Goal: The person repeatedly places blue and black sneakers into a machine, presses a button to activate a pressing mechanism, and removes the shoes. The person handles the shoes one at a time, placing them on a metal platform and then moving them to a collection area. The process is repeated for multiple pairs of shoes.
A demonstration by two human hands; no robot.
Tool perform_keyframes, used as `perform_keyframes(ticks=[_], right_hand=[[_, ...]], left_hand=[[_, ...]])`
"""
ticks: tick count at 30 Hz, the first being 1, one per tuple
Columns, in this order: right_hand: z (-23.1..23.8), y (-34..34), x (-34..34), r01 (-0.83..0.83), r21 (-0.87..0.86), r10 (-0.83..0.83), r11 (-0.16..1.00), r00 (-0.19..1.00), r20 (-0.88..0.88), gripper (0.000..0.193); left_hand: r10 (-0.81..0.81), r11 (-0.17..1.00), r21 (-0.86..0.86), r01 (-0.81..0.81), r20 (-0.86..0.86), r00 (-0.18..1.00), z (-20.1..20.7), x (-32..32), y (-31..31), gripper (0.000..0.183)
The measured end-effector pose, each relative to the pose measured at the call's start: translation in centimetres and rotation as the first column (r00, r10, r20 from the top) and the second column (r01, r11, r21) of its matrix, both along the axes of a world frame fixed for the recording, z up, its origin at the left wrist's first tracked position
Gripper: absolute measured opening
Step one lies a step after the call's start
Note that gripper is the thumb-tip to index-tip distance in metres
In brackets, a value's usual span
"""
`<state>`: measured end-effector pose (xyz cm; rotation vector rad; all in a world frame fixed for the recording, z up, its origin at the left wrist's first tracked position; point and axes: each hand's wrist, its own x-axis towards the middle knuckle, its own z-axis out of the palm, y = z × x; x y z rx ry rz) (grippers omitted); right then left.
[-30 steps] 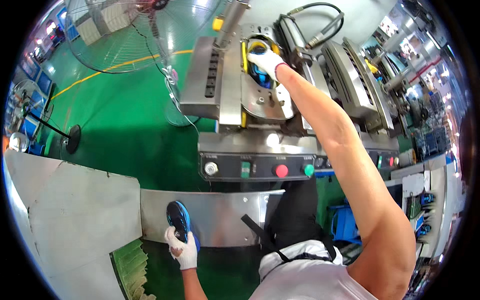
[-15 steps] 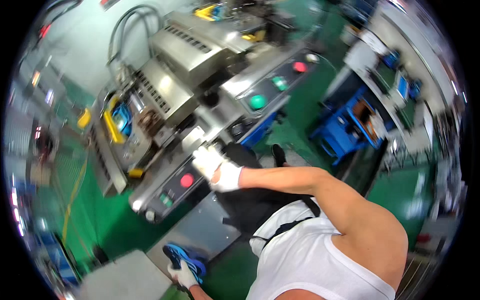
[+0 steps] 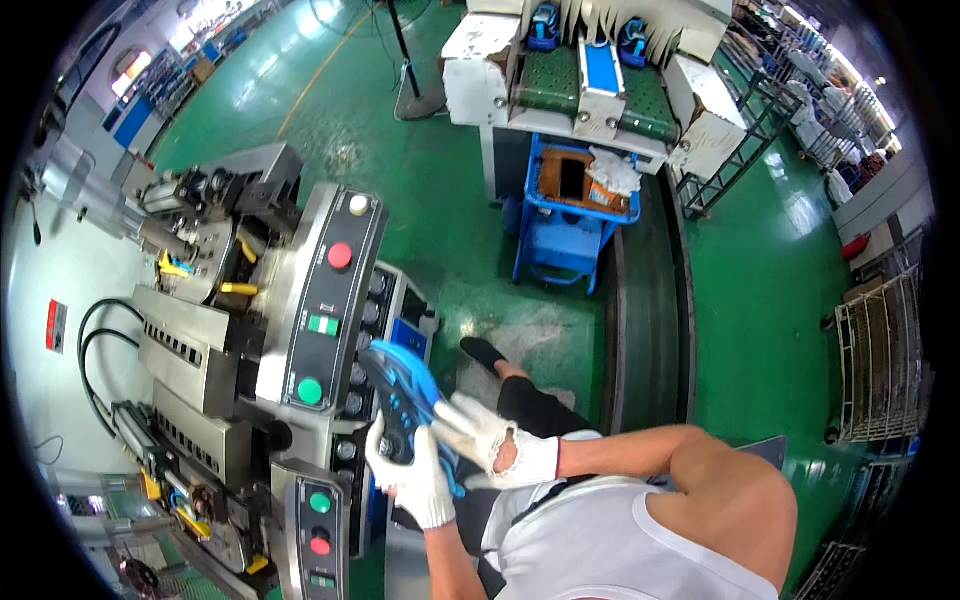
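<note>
Beside grey machinery, left hand [image 3: 412, 480] grips blue shoe [image 3: 402, 392]; right hand [image 3: 487, 442] fingers touch it.

Grey press machine [image 3: 300, 330] with red and green buttons, blue cart [image 3: 570, 225], conveyor [image 3: 590, 85], green floor [image 3: 790, 290].

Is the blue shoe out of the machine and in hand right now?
Out. The blue shoe is clear of the grey machine, gripped by the gloved left hand, with the gloved right hand touching it.
</note>
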<state>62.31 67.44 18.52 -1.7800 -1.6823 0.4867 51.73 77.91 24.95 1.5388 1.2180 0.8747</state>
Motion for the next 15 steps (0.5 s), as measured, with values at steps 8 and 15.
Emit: perform_keyframes(ticks=[8,15], right_hand=[[-1.4,6.6,27.2,0.646,0.567,-0.749,0.510,0.658,-0.076,0.076],[-0.1,6.9,63.6,0.719,0.166,-0.572,0.675,0.368,0.733,0.051]], left_hand=[[-0.767,0.480,0.667,0.570,0.004,0.642,4.1,17.2,1.7,0.090],[-0.657,0.695,0.364,0.621,-0.030,0.753,-6.6,8.2,0.4,0.077]])
